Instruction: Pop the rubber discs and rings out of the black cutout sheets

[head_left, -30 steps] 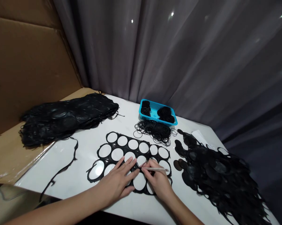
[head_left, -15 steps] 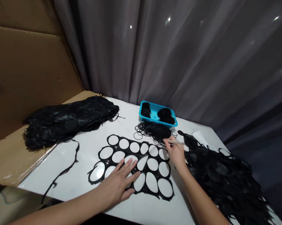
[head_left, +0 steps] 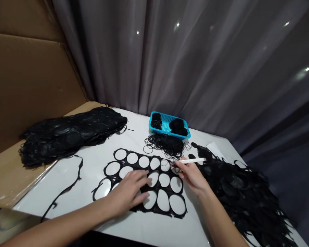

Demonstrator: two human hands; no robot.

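A black rubbery sheet [head_left: 156,208] with rows of large round holes lies flat before me. My left hand [head_left: 128,192] rests over its left-middle part, fingers spread and a little bent, covering several holes. My right hand [head_left: 193,176] grips a slim white stick-like tool [head_left: 195,160] between thumb and fingers, above the sheet's upper right corner. Around the tool's tip a thin black strand shows over the hole there; whether it is a full ring I cannot tell. Just beyond the hand lies a heap of thin black rings [head_left: 170,144].
A blue plastic basket [head_left: 167,132] holding black ring bundles stands at the back. On the left lies a thick stack of black sheets [head_left: 74,132] beside a cardboard wall [head_left: 33,85]. Black discs and scraps [head_left: 247,195] pile up on the right. A black strip [head_left: 67,188] lies front left.
My right hand went from the sheet's middle up to the ring heap, then back down to the sheet's upper right, still holding the tool. My left hand has lifted its fingers slightly.
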